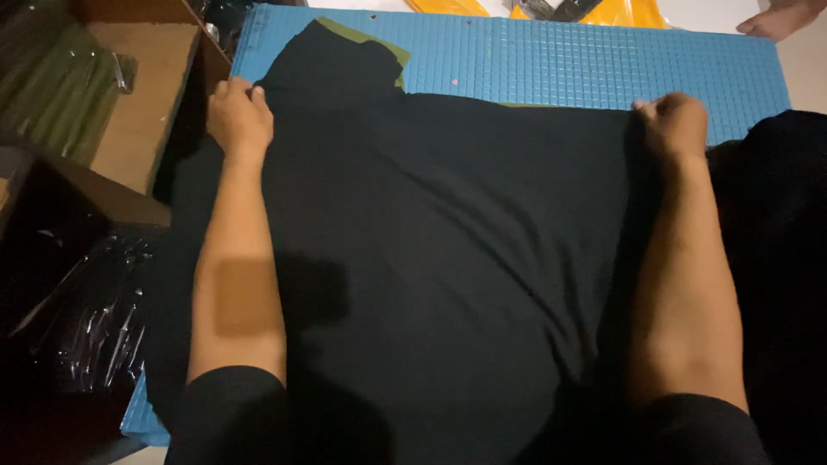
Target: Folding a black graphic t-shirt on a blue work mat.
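Both hands [239, 116] [674, 125] gripping black garment [431, 258].

The garment [448, 258] lies spread on the gridded mat [586, 60], covering its near and middle area; the mat's far strip stays exposed. The left hand [239, 116] rests on the garment's far left edge, the right hand [676, 125] on its far right edge. A flat board [379, 41] lies under the garment's far left part. A wooden shelf unit [138, 103] stands left of the mat, with plastic-wrapped packages [95, 327] nearer. Another person's hand [780, 19] lies beyond the far right corner.
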